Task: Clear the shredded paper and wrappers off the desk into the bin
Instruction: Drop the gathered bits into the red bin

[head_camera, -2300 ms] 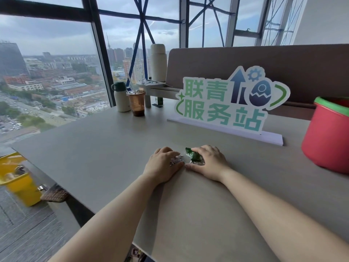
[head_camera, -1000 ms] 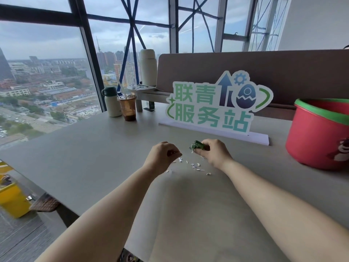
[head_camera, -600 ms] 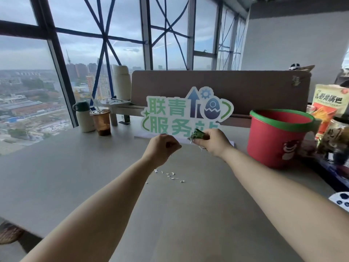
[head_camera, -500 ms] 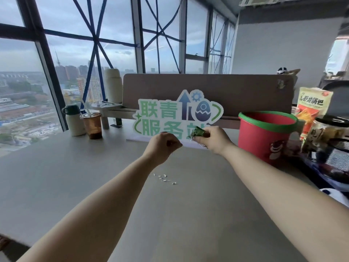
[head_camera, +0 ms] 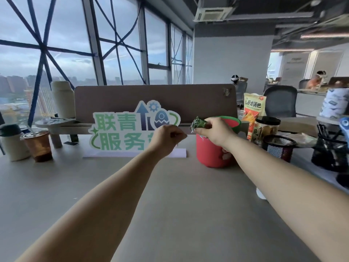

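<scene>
Left hand (head_camera: 168,138) and right hand (head_camera: 213,132) are raised side by side above the grey desk (head_camera: 170,195), both forearms reaching in from the lower edge. At far left on the desk stands a cream bottle with a dark cap (head_camera: 11,146), and just beside it a clear cup of brown drink (head_camera: 37,145). A tall cream flask (head_camera: 63,100) stands behind them, at the left end of the brown divider panel (head_camera: 151,99). A green-and-white standing sign (head_camera: 122,129) sits upright before the divider. The left hand, clenched into a fist, overlaps the sign's right edge; whether the fist encloses anything cannot be told. The right hand, close by but apart from it, pinches a crumpled green wrapper (head_camera: 199,123) between thumb and fingers. The wrapper is level with the green rim of the red bin (head_camera: 209,154), at the bin's left side; whether it is over the opening cannot be told. The bin stands on the desk, partly hidden by the right wrist. Right of the bin are a snack bag (head_camera: 254,110), a dark-lidded jar (head_camera: 266,129) and a black mesh cup (head_camera: 279,148).
</scene>
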`<action>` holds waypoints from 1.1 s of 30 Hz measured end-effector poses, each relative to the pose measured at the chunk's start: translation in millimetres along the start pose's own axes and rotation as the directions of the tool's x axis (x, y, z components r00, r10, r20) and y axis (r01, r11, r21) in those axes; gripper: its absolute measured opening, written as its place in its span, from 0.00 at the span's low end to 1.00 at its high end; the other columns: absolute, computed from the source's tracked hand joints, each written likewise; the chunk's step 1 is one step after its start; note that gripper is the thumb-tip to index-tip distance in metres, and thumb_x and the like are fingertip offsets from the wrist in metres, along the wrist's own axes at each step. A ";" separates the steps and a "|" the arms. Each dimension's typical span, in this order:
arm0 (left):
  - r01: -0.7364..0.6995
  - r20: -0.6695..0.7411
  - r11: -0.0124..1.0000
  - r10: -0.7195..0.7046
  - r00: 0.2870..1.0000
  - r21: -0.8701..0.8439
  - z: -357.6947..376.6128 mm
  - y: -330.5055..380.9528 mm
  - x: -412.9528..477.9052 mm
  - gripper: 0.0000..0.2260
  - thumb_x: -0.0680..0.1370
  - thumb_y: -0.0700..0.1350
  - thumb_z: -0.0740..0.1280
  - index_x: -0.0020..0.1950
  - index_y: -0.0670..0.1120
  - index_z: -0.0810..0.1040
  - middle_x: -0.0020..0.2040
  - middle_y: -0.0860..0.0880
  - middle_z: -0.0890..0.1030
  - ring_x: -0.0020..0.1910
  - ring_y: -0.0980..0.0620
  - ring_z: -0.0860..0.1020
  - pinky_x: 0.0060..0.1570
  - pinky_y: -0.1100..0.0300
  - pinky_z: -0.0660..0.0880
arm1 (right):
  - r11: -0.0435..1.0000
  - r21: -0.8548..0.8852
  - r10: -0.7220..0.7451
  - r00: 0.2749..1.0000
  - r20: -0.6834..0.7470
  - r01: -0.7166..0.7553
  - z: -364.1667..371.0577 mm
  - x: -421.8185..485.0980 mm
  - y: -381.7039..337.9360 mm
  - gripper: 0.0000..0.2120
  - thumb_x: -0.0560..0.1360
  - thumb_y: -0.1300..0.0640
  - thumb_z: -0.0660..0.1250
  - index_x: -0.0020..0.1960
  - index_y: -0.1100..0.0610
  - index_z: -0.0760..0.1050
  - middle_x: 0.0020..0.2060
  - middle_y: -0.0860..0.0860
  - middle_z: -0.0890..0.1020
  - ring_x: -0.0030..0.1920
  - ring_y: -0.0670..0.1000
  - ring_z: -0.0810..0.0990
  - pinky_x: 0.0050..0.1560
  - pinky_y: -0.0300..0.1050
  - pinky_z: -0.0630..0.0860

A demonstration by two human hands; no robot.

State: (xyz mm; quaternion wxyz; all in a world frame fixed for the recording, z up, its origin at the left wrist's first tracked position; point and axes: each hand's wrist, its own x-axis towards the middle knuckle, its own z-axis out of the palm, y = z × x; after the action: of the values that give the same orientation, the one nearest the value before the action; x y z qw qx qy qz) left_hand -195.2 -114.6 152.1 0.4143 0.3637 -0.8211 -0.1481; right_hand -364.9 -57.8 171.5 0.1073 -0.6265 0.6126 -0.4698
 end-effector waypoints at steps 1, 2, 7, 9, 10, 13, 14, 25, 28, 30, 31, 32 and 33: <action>0.002 0.004 1.000 -0.002 1.000 -0.015 5.6 4.5 4.7 0.07 0.74 0.45 0.71 0.45 0.42 0.84 0.39 0.47 0.82 0.35 0.55 0.75 0.36 0.66 0.70 | 1.000 0.017 0.011 1.000 -0.010 -0.011 -6.1 0.8 2.3 0.11 0.72 0.57 0.71 0.39 0.66 0.76 0.26 0.51 0.72 0.28 0.46 0.66 0.23 0.32 0.60; -0.001 0.009 1.000 0.001 1.000 -0.029 10.5 8.6 10.1 0.07 0.73 0.45 0.71 0.45 0.42 0.84 0.39 0.47 0.82 0.35 0.54 0.75 0.37 0.65 0.70 | 0.999 0.031 0.021 1.000 -0.022 -0.020 -11.6 2.5 4.6 0.11 0.71 0.57 0.71 0.40 0.66 0.77 0.26 0.50 0.72 0.28 0.46 0.67 0.23 0.32 0.60; -0.047 -0.005 0.995 0.047 0.999 -0.085 29.4 28.4 43.5 0.05 0.73 0.43 0.71 0.45 0.42 0.84 0.37 0.49 0.80 0.32 0.57 0.73 0.29 0.73 0.66 | 0.997 0.054 0.063 0.996 -0.067 -0.060 -35.7 20.3 17.9 0.14 0.70 0.55 0.73 0.43 0.67 0.78 0.31 0.55 0.77 0.32 0.48 0.72 0.32 0.38 0.68; -0.057 -0.010 0.993 0.056 0.998 -0.099 38.8 34.3 59.5 0.04 0.73 0.43 0.71 0.44 0.43 0.84 0.35 0.49 0.78 0.29 0.59 0.72 0.28 0.74 0.65 | 0.997 0.041 0.075 0.993 -0.091 -0.071 -44.3 31.3 26.0 0.14 0.69 0.53 0.73 0.42 0.64 0.79 0.34 0.58 0.79 0.35 0.50 0.74 0.38 0.43 0.68; -0.057 -0.016 0.992 0.056 0.998 -0.109 44.1 36.3 68.4 0.04 0.73 0.43 0.71 0.44 0.44 0.84 0.33 0.51 0.77 0.28 0.60 0.72 0.27 0.73 0.65 | 0.996 0.038 0.085 0.991 -0.106 -0.081 -48.6 37.0 29.9 0.14 0.69 0.52 0.74 0.43 0.64 0.79 0.36 0.60 0.81 0.36 0.50 0.74 0.40 0.44 0.68; -0.053 -0.027 0.992 0.050 0.998 -0.115 60.0 39.1 96.2 0.03 0.72 0.43 0.72 0.43 0.45 0.84 0.31 0.55 0.75 0.29 0.59 0.70 0.27 0.73 0.64 | 0.995 0.027 0.102 0.987 -0.124 -0.100 -59.9 57.1 42.9 0.14 0.70 0.52 0.73 0.46 0.63 0.79 0.40 0.61 0.83 0.40 0.52 0.76 0.41 0.44 0.68; -0.054 -0.030 0.992 0.051 0.998 -0.111 65.9 38.4 105.8 0.03 0.72 0.43 0.72 0.43 0.45 0.84 0.30 0.56 0.74 0.29 0.60 0.70 0.28 0.73 0.64 | 0.994 0.018 0.109 0.987 -0.122 -0.108 -62.3 64.2 48.4 0.13 0.70 0.52 0.72 0.46 0.63 0.79 0.39 0.59 0.82 0.40 0.51 0.76 0.40 0.44 0.67; -0.032 0.123 0.995 0.020 0.992 0.092 126.0 7.2 167.8 0.06 0.75 0.43 0.68 0.48 0.44 0.83 0.45 0.47 0.82 0.43 0.52 0.75 0.40 0.64 0.67 | 0.914 -0.361 0.205 0.979 0.009 -0.188 -62.4 127.8 111.5 0.13 0.71 0.53 0.72 0.31 0.52 0.72 0.31 0.49 0.76 0.40 0.53 0.74 0.30 0.40 0.64; -0.040 0.119 0.993 0.026 0.993 0.115 125.5 5.2 172.3 0.09 0.76 0.43 0.65 0.52 0.47 0.83 0.51 0.47 0.83 0.50 0.48 0.79 0.50 0.59 0.75 | 0.870 -0.472 0.197 0.978 0.072 -0.141 -64.2 133.7 111.5 0.07 0.73 0.55 0.70 0.50 0.55 0.81 0.51 0.53 0.82 0.51 0.54 0.78 0.47 0.42 0.74; -0.056 0.129 0.989 0.038 0.991 0.137 124.0 4.6 173.2 0.10 0.76 0.43 0.64 0.53 0.47 0.83 0.53 0.47 0.83 0.53 0.47 0.79 0.53 0.57 0.75 | 0.848 -0.515 0.204 0.974 0.097 -0.126 -65.3 133.6 106.9 0.12 0.73 0.56 0.69 0.56 0.55 0.79 0.57 0.54 0.80 0.57 0.55 0.78 0.56 0.44 0.75; -0.060 0.140 0.987 0.039 0.989 0.147 123.3 4.6 172.5 0.10 0.77 0.43 0.63 0.54 0.47 0.83 0.54 0.47 0.83 0.53 0.47 0.79 0.53 0.56 0.75 | 0.842 -0.528 0.198 0.974 0.108 -0.113 -65.5 133.2 104.8 0.13 0.73 0.56 0.69 0.57 0.55 0.79 0.58 0.53 0.80 0.58 0.54 0.78 0.58 0.45 0.75; -0.058 0.150 0.987 0.035 0.988 0.151 122.6 4.1 171.8 0.11 0.77 0.43 0.63 0.54 0.48 0.83 0.54 0.47 0.83 0.53 0.47 0.79 0.53 0.56 0.76 | 0.837 -0.537 0.200 0.972 0.121 -0.105 -65.3 132.4 102.7 0.13 0.73 0.56 0.69 0.58 0.55 0.78 0.58 0.53 0.80 0.58 0.54 0.77 0.58 0.45 0.75; -0.053 0.154 0.987 0.029 0.988 0.150 122.1 3.5 171.2 0.11 0.77 0.43 0.63 0.54 0.49 0.82 0.54 0.48 0.83 0.53 0.47 0.79 0.53 0.56 0.76 | 0.835 -0.541 0.195 0.973 0.125 -0.098 -64.8 132.2 101.9 0.13 0.73 0.57 0.69 0.58 0.54 0.78 0.59 0.53 0.80 0.59 0.54 0.77 0.59 0.45 0.74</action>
State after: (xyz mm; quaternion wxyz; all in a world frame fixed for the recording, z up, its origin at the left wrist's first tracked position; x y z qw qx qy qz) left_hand -360.2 -242.5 177.2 0.3243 0.3653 -0.8665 -0.1028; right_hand -504.9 -167.0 194.3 0.0190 -0.6216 0.7528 -0.2156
